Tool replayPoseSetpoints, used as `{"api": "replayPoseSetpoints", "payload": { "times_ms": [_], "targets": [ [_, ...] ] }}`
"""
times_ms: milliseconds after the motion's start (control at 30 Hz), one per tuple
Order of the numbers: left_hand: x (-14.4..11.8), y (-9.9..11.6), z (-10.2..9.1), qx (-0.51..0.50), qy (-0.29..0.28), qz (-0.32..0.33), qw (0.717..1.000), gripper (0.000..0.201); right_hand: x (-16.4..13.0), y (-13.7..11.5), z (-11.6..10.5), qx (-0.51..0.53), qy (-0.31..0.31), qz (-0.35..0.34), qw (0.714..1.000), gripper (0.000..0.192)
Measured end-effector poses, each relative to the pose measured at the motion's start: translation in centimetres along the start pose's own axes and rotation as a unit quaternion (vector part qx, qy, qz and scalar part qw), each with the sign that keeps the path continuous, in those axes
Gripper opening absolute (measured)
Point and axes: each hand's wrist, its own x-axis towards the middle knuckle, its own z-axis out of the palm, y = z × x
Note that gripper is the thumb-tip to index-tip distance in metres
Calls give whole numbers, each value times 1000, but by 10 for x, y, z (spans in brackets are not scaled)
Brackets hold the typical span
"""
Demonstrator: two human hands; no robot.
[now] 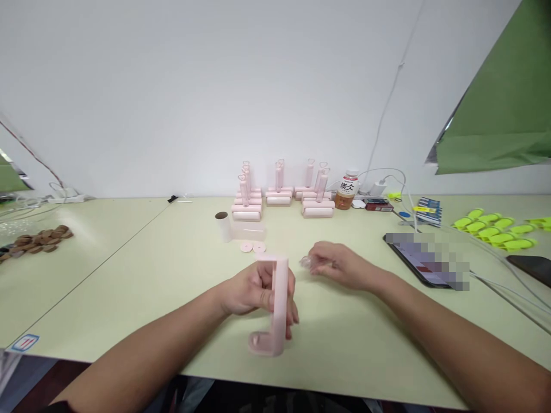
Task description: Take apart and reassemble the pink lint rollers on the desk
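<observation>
My left hand point(253, 289) is closed around a pink plastic lint roller frame point(280, 304), which stands upright with its two end arms turned to the left. My right hand point(333, 264) is to the right of it, fingers pinched on a small clear plastic piece point(305, 262) whose exact kind I cannot make out. Beyond my hands stands a white sticky paper roll point(224, 228) with a brown cardboard core. A translucent pink cover point(250, 231) lies beside it, and two pink round discs point(247, 247) lie just in front.
Several pink lint rollers point(279, 198) stand by the wall, beside a bottle point(346, 189). A phone point(424, 261), cables and several neon yellow pieces point(495, 226) occupy the right. Several brown pieces point(41, 241) lie far left. The table's front edge is close to me.
</observation>
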Motion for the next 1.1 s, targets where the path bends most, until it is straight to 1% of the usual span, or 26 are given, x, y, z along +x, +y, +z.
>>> {"api": "replayPoseSetpoints", "payload": {
  "times_ms": [33, 67, 100, 133, 167, 200, 233, 267, 300, 367, 433, 500, 567, 633, 700, 867, 1000, 1100],
  "targets": [
    [-5, 8, -3, 51, 6, 12, 999, 48, -1, 5, -3, -8, 21, 22, 1000, 21],
    [-9, 18, -7, 116, 51, 36, 991, 43, -1, 8, -5, -14, 37, 34, 999, 18],
    [-12, 28, -12, 197, 122, 66, 970, 36, 0, 8, -4, -21, 45, 31, 998, 16],
    [-14, 38, -17, 289, 195, 96, 932, 31, 1, 6, -1, -27, 42, 14, 999, 15],
    [-15, 48, -22, 375, 257, 95, 886, 29, 4, 1, 5, -31, 29, -15, 999, 15],
    [-15, 57, -27, 449, 305, 73, 837, 26, 8, -7, 13, -35, 11, -54, 998, 16],
    [-13, 65, -31, 510, 335, 43, 791, 24, 13, -16, 24, -39, -9, -93, 995, 17],
    [-9, 72, -36, 559, 350, 7, 752, 22, 20, -25, 35, -50, -29, -118, 991, 18],
    [-4, 77, -40, 602, 351, -26, 717, 21, 27, -35, 48, -65, -44, -135, 988, 20],
    [8, 82, -49, 676, 327, -74, 656, 23, 45, -52, 71, -100, -68, -151, 981, 27],
    [21, 82, -58, 739, 289, -98, 600, 27, 65, -62, 88, -118, -81, -131, 981, 35],
    [31, 78, -67, 781, 249, -109, 562, 27, 84, -68, 98, -112, -94, -69, 987, 41],
    [38, 72, -75, 803, 214, -115, 544, 24, 98, -70, 102, -98, -127, -19, 987, 44],
    [43, 65, -81, 810, 185, -121, 543, 21, 106, -72, 103, -85, -151, 8, 985, 44],
    [46, 59, -85, 812, 161, -128, 546, 17, 106, -73, 103, -79, -154, 16, 985, 43],
    [47, 48, -94, 820, 107, -131, 547, 8, 91, -76, 109, -86, -151, -16, 985, 48],
    [43, 40, -99, 829, 70, -123, 540, 4, 81, -78, 113, -93, -138, -43, 985, 47],
    [39, 37, -101, 836, 54, -127, 530, 5, 80, -79, 114, -104, -131, -63, 984, 48]
  ]
}}
